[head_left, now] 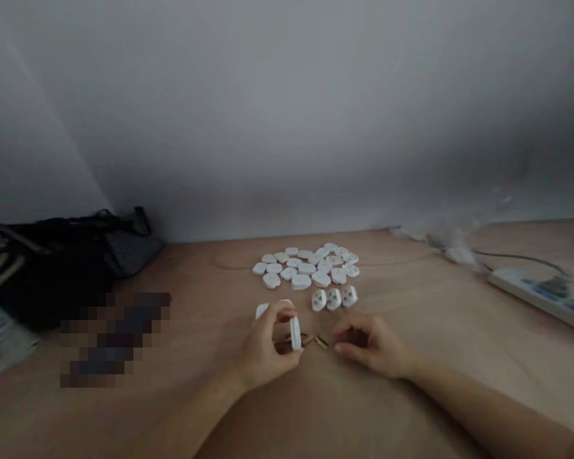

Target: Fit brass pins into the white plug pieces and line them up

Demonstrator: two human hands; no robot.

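Observation:
My left hand (268, 347) is closed on a white plastic socket piece (295, 333), held on edge between thumb and fingers. Another white piece (262, 310) lies on the table behind that hand, partly covered by it. Several small brass-coloured metal strips (321, 342) lie between my two hands, some hidden behind the left one. My right hand (370, 346) hovers just right of these strips, with a gap between thumb and fingers and nothing visible in it. Beyond it, three white socket pieces (333, 299) with dark holes stand in a row.
Several white plastic pieces (307, 269) lie grouped farther back on the wooden table (210, 306). A black bag (52, 268) and a pixelated dark object (119, 338) are at left. At right are a power strip (536, 293) with a cable and some clear plastic wrap (459, 242).

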